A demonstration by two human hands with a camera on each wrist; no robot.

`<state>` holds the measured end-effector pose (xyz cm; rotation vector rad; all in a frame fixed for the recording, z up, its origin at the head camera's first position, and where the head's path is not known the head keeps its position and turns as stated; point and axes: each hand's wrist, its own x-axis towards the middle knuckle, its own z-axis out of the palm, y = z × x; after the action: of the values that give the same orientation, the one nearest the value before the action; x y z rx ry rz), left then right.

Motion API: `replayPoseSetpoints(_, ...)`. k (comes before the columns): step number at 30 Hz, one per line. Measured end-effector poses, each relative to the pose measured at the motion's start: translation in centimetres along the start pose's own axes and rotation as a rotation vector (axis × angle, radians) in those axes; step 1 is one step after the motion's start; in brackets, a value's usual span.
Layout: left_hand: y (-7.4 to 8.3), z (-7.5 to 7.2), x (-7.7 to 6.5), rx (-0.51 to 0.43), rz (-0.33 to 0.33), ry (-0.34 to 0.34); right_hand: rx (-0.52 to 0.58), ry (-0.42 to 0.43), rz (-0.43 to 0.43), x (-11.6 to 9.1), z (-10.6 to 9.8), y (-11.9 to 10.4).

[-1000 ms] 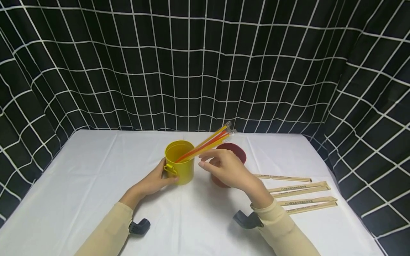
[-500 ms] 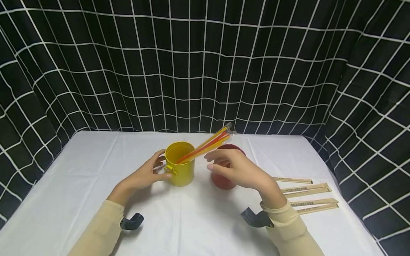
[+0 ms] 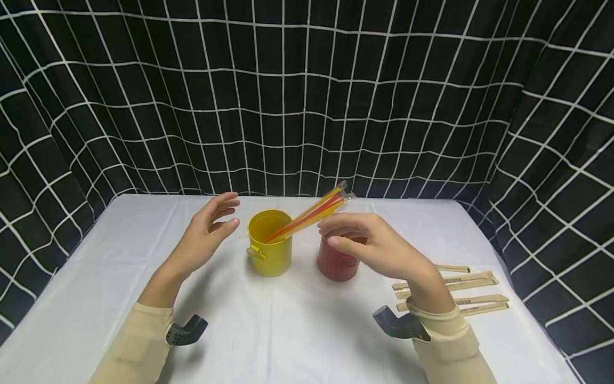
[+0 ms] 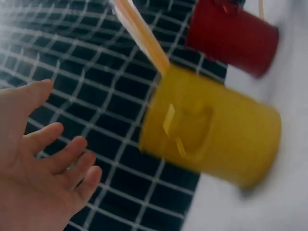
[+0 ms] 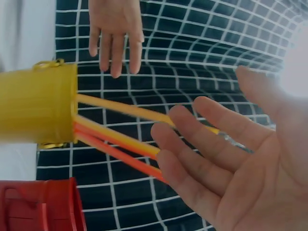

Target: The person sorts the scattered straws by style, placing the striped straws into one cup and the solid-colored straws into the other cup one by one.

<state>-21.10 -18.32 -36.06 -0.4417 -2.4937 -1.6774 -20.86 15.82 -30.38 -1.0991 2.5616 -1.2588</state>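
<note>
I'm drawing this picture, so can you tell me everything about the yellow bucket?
The yellow bucket is round and open-topped, in what looks like shiny painted metal, with small loops on two opposite sides. It stands upright on the white cloth, left of the red bucket. Yellow and orange straws lean inside against its rim. Neither the left hand nor the right hand touches it.

Near the left fingers [image 3: 223, 200], the first bucket [image 3: 271, 260] is yellow, its straws [image 3: 307, 217] yellow and red-orange; by the right fingers [image 3: 345, 220], the second bucket [image 3: 338, 265] is red. Right of those, the paper-wrapped sticks [image 3: 475, 278] are tan with dark print, the tablecloth [image 3: 297, 336] below is white, the curtain [image 3: 293, 96] beyond black with a white grid.
</note>
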Motion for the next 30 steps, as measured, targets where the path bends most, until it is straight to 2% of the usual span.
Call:
replayPoseSetpoints(2,1.0,0.4,-0.4,-0.023,0.034,-0.007,0.007,0.022,-0.030,-0.3,-0.3,-0.3)
replayPoseSetpoints(4,1.8,1.0,-0.9,-0.065,0.065,-0.067,0.030,0.052,-0.066,-0.6,-0.7,-0.5)
replayPoseSetpoints(8,2.7,3.2,-1.8,-0.140,0.082,-0.302,0.151,0.132,-0.148,-1.2,-1.6,0.0)
replayPoseSetpoints(10,2.8,4.7,-1.9,-0.125,0.079,-0.408,0.204,0.177,-0.190,-1.5,-2.1,0.5)
replayPoseSetpoints(12,2.5,6.3,-1.9,-0.090,0.068,-0.471,0.231,0.220,-0.206,-1.8,-2.8,1.1)
replayPoseSetpoints(15,1.9,8.3,-1.7,-0.026,0.069,-0.484,0.208,0.283,-0.201,-2.1,-3.8,2.0)
replayPoseSetpoints(18,1.1,10.0,-1.5,-0.003,0.041,-0.461,0.172,0.328,-0.156,-2.7,-4.8,3.4)
replayPoseSetpoints(25,0.0,13.2,-0.9,0.031,-0.137,-0.423,-0.001,0.365,0.025,-4.6,-6.2,8.2)
replayPoseSetpoints(30,-0.3,15.4,0.3,0.015,-0.225,-0.334,-0.081,0.349,0.156,-4.8,-6.5,11.2)
